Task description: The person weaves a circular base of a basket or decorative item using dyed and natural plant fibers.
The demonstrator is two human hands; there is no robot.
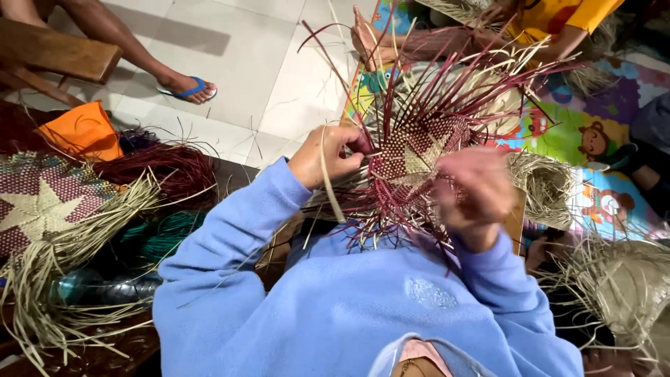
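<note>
A half-made weave of red and pale strips is being held up in front of the blue sleeves. It is being pinched at its left edge by the left hand, closed on a pale strip. Its right side is being gripped by the blurry right hand. A finished mat is lying far left.

Single head-worn view, looking steeply down, close over own chest, lap; floor beyond.
</note>
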